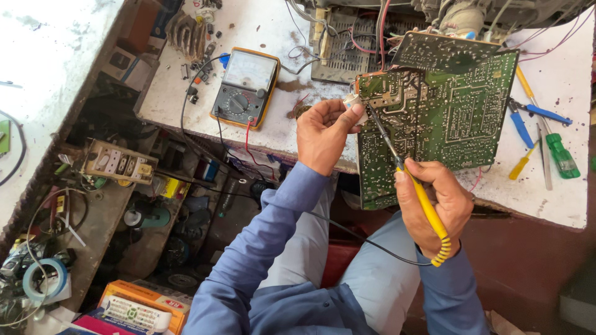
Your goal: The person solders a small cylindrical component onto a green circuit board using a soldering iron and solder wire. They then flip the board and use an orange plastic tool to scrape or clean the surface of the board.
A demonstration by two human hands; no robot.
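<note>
A large green circuit board (447,118) lies solder side up on the white workbench (559,186), overhanging its front edge. My right hand (434,208) grips a yellow-handled soldering iron (422,201); its dark tip reaches up-left to the board's upper left corner. My left hand (324,133) pinches a small white piece (352,101) against that same corner, right beside the iron's tip. A black cord (366,242) runs from the iron's handle across my lap.
A yellow-cased analog multimeter (244,87) with leads sits left of the board. Blue pliers (528,118), a green screwdriver (562,155) and a yellow screwdriver (520,164) lie on the right. Behind stands an opened chassis with wires (354,43). Cluttered shelves and blue tape (45,279) fill the left.
</note>
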